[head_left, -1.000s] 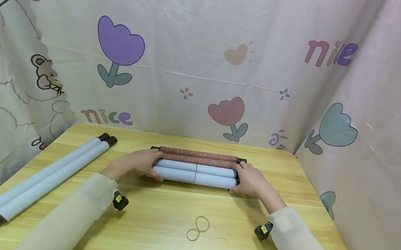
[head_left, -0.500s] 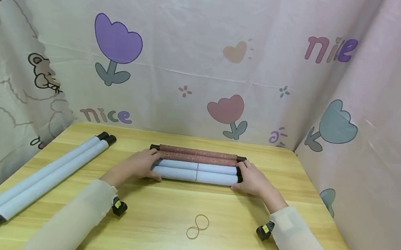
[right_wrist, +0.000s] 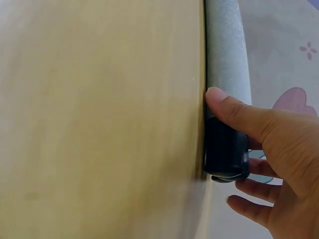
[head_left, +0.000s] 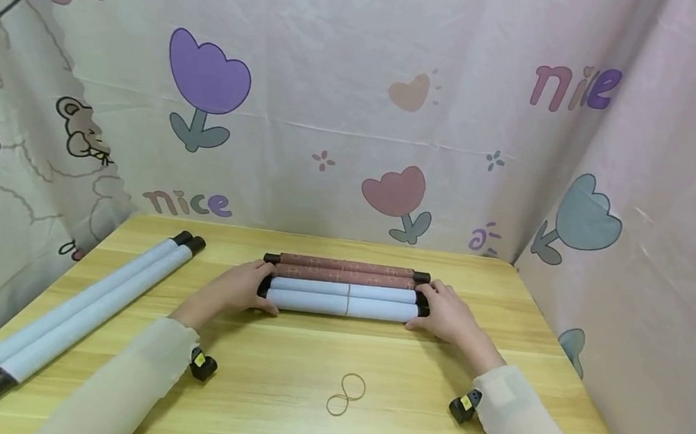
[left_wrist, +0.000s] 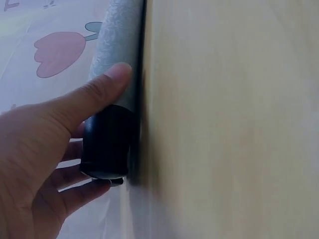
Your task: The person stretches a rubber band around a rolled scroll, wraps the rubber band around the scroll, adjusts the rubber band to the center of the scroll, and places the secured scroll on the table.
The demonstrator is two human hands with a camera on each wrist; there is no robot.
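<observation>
A white double-rolled scroll (head_left: 308,302) with black end knobs lies crosswise on the table, a thin band around its middle. My left hand (head_left: 245,287) grips its left end, thumb on the near side and fingers at the far side. In the left wrist view the thumb presses the white paper just above the black knob (left_wrist: 110,139). My right hand (head_left: 444,311) holds the right end the same way, its thumb beside the black knob (right_wrist: 227,147) in the right wrist view. Right behind lies a reddish-brown patterned scroll (head_left: 373,279), parallel to the white one.
A longer white double-rolled scroll (head_left: 94,304) with black ends lies slantwise along the table's left side. Nearer me, a rubber band (head_left: 346,396) twisted into a figure eight lies on the wooden table (head_left: 267,405). A printed curtain (head_left: 309,101) hangs behind and at both sides.
Both hands and the white scroll between them have shifted slightly to the right along the reddish-brown scroll. The rubber band and the long scroll at left stay where they were.
</observation>
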